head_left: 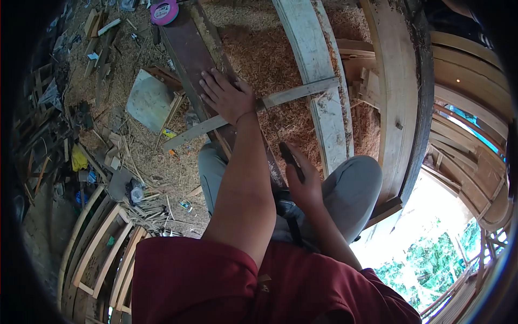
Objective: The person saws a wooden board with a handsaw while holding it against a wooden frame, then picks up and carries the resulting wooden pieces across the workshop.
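- From where I'm standing, the workshop floor (116, 81) is spreading under shavings and scraps on both sides of the dark board (186, 51); anything dropped could be getting lost there.
- A wide curved timber (396, 108) is lying well right of the dark board, a pale plank (305, 48) between them.
- Slatted wooden frames (105, 248) are standing to the dark board's near left.
- The dark board is running outward between the person's knees (353, 178); shifting legs could be jolting it.
- A thin wooden strip (294, 94) is crossing the dark board, its right end overlapping the pale plank; uneven pressing could be skewing it.
- The left hand (229, 97) is resting on the dark board, fingers flat and slightly spread, wrist over the strip.
- The right hand (306, 181), just right of the dark board, is gripping a dark object (290, 159) I cannot identify; a loose grip could be dropping it.
- A round pink case (164, 12) is sitting at the dark board's far end; a bump could be knocking it off.
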Motion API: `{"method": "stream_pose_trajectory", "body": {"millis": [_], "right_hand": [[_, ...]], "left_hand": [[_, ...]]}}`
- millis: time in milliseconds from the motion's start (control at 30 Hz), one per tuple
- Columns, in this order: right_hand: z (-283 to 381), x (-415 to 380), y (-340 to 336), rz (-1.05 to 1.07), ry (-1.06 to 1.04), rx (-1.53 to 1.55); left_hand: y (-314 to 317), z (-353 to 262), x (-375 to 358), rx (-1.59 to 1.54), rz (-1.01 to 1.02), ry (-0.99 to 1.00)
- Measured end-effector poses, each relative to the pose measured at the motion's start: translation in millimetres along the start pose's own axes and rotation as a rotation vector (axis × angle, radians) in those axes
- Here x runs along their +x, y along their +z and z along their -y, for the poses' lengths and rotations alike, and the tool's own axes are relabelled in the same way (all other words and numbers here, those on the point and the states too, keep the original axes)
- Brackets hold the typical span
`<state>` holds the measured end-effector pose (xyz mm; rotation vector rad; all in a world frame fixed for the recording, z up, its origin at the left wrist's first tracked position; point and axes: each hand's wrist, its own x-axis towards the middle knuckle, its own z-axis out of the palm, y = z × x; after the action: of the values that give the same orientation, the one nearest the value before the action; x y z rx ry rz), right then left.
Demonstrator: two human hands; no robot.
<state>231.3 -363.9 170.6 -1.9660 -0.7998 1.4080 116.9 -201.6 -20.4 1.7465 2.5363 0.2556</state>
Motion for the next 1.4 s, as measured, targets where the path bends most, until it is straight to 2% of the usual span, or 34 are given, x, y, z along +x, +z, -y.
{"method": "stream_pose_trajectory", "body": {"millis": [133,233,333,433,533,633,733,800,833,933,967,1033,1067,1167,1267,1400], "right_hand": [[-6.6,11.1,15.7,-0.037,-0.054,-0.058],[13.4,44.9,35.3,0.004,0.129,-0.027],[5.7,18.0,12.2,0.0,-0.004,-0.079],[0.3,-11.5,-6.0,0.038,0.007,0.018],[0.2,23.8,19.7,-0.034,0.062,-0.021],[1.6,44.0,29.6,-0.008,0.064,-0.045],[-7.8,-1.9,-0.7,0.034,-0.017,-0.112],[-16.1,-20.8,-7.3,-0.008,-0.012,-0.042],[-17.3,-19.0,-5.8,-0.013,-0.014,-0.001],[-7.8,33.7,20.7,0.0,-0.007,-0.142],[2.2,53.0,24.4,0.037,0.002,-0.05],[3.3,54.1,23.6,0.005,0.002,-0.112],[0.7,44.5,21.7,-0.012,0.021,-0.144],[-9.8,-8.8,2.2,-0.018,-0.155,-0.101],[-6.7,1.9,1.0,0.032,0.059,0.082],[10.2,62.6,27.2,0.009,0.042,-0.081]], "left_hand": [[-2.7,-2.2,-0.2,-0.004,0.016,-0.003],[-4.2,0.1,-1.0,0.001,0.019,-0.007],[-3.4,-2.6,1.7,-0.002,0.017,-0.002],[-3.0,-0.4,1.4,0.012,0.018,-0.002],[-2.7,-3.2,0.2,0.0,0.023,-0.004],[0.3,-2.3,4.6,0.023,0.02,0.001],[-0.5,-3.1,2.1,0.023,0.036,0.003],[-6.4,-2.4,0.3,-0.004,0.049,-0.015],[-6.3,-1.6,0.0,0.005,0.048,-0.018],[-7.1,-2.2,2.1,0.008,0.024,-0.015],[-9.2,-2.6,0.0,-0.019,0.017,-0.016],[-6.5,-7.5,6.3,-0.059,0.001,-0.019],[-5.9,-6.2,4.8,-0.062,0.008,-0.021],[-9.6,-2.8,0.4,-0.034,0.053,-0.036],[-9.7,-3.2,0.3,-0.029,0.068,-0.043],[-9.3,-3.1,0.9,-0.022,0.068,-0.049]]}}
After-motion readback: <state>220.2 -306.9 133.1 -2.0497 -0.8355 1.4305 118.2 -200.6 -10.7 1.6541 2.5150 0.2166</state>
